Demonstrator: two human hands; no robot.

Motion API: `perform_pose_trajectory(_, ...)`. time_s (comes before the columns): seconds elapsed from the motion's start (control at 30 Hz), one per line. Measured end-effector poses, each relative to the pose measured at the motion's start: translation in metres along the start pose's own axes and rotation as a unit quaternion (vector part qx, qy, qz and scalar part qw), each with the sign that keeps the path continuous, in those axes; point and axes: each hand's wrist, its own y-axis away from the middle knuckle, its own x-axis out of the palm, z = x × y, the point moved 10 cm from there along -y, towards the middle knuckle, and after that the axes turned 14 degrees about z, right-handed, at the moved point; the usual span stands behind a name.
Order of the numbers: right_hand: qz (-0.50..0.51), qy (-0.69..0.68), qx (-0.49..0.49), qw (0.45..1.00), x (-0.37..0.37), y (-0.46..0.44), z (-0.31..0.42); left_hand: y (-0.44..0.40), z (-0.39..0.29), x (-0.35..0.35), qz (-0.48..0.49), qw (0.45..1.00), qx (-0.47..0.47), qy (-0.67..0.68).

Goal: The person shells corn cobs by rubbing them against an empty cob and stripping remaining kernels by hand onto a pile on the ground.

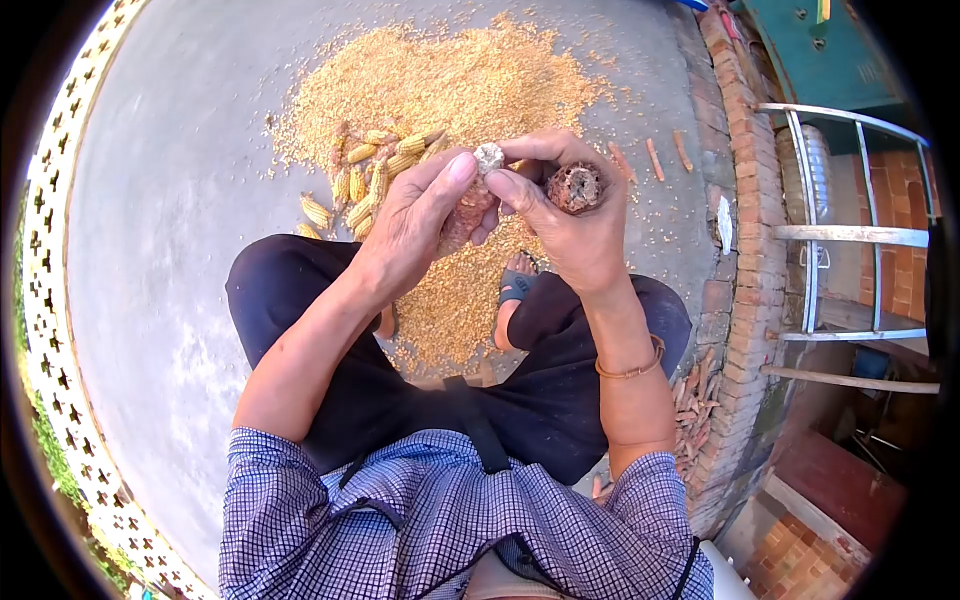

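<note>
My left hand point(415, 215) is closed round a reddish corn cob point(466, 218) that looks largely bare of kernels; its whitish end point(489, 158) pokes up between both thumbs. A second, darker corncob point(576, 188) lies in the curl of my right hand point(580, 225), end towards me. The thumb and forefinger of that hand also touch the pale end of the first cob. Just beyond my left hand, several yellow ears of corn point(362, 190) lie in a pile. Loose kernels point(450, 80) spread widely behind them, and more kernels point(440, 310) lie between my feet.
Bare reddish cobs point(655, 160) lie on the concrete floor point(170, 220) at the right, with a heap of cobs point(695, 405) beside the low brick edging point(745, 300). A metal railing point(850, 236) stands further right. A perforated wall point(60, 250) borders the left.
</note>
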Motion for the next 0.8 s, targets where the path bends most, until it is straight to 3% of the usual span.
perform_pose_trajectory(0.17,0.002,0.062,-0.018,0.998,0.003,0.001,0.008,0.004,0.011,-0.003,0.014,0.997,-0.025,0.072)
perform_pose_trajectory(0.37,-0.01,0.037,-0.024,0.999,0.003,0.001,0.01,0.004,0.013,-0.001,-0.005,0.99,-0.018,0.142)
perform_pose_trajectory(0.43,-0.026,0.022,-0.01,0.999,0.001,0.003,0.006,0.004,0.01,0.002,-0.045,0.986,-0.023,0.157)
perform_pose_trajectory(0.63,-0.054,-0.019,0.077,0.995,-0.007,0.006,-0.005,-0.002,0.023,0.011,0.041,0.972,-0.053,0.226)
perform_pose_trajectory(0.8,-0.072,-0.042,0.091,0.992,-0.011,0.008,-0.008,-0.002,0.016,0.024,0.03,0.953,-0.092,0.288)
